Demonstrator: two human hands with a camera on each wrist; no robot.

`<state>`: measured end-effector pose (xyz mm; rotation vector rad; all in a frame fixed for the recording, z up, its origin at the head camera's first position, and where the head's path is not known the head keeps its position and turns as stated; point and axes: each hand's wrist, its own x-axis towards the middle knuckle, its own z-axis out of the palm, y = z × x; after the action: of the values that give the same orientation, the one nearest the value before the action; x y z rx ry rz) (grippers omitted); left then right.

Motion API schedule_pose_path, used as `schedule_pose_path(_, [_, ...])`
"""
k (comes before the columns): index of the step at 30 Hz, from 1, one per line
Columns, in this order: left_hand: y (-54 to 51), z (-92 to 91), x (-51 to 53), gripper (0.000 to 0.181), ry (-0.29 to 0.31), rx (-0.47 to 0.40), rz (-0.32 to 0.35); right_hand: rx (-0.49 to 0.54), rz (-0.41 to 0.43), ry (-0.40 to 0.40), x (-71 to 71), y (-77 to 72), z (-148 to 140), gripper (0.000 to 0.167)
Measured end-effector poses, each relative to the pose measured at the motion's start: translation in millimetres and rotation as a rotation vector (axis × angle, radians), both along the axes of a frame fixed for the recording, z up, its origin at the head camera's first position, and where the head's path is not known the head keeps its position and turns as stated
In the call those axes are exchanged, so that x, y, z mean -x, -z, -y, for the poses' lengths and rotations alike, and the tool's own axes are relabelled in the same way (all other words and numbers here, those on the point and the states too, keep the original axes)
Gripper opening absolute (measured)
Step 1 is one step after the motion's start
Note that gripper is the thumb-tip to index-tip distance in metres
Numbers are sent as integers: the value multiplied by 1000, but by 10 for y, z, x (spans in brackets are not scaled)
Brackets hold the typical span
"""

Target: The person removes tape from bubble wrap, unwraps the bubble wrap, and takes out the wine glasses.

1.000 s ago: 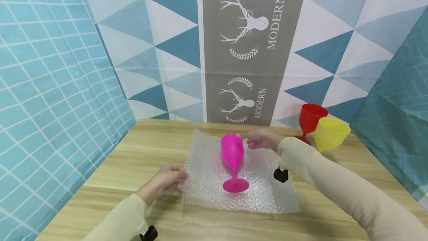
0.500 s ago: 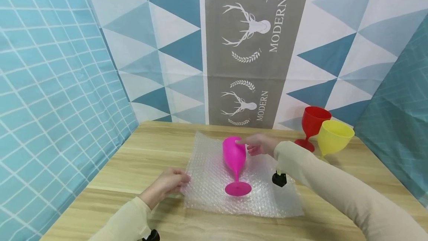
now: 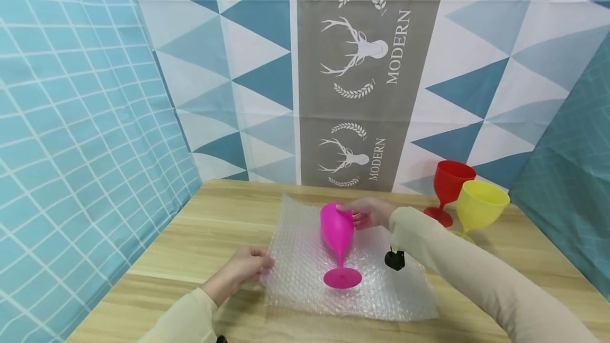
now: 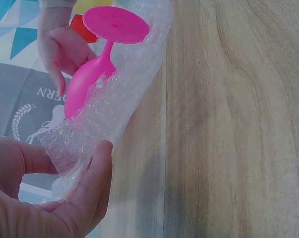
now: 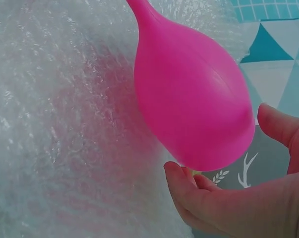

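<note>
A pink plastic goblet (image 3: 337, 229) lies on its side on a sheet of bubble wrap (image 3: 300, 279), rim toward the back wall and round foot toward me. My left hand (image 3: 245, 269) pinches the left edge of the wrap between thumb and fingers; in the left wrist view that edge is lifted off the table. At the goblet's rim is my right hand (image 3: 371, 211), thumb over the upper side. The right wrist view has its thumb and fingertips on opposite sides of the goblet bowl (image 5: 194, 94), with the cup's mouth hidden.
A red goblet (image 3: 450, 184) and a yellow goblet (image 3: 481, 205) stand upright at the back right of the wooden table (image 3: 176, 263). A patterned cloth (image 3: 355, 89) hangs along the back edge, with a blue checked cloth (image 3: 90, 136) on the left.
My right thumb has moved slightly farther over the goblet's rim. The left hand keeps its hold on the wrap's edge. The whole head view has shifted slightly down and right.
</note>
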<state>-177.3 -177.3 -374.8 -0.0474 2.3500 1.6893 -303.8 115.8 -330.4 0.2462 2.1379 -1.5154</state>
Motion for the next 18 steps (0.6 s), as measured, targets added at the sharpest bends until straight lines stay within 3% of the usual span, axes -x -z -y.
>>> schedule_pose_path(4, [-2,5,-9,23,8,9,7,4,16,35,29,18,20,70])
schedule_pose_path(11, [0,8,-8,22,5,25,13,22,27,28,-41,-60,75,72])
schedule_pose_path(18, [8,7,-1,21,11,33,10,40,26,48,-67,-32,115,73])
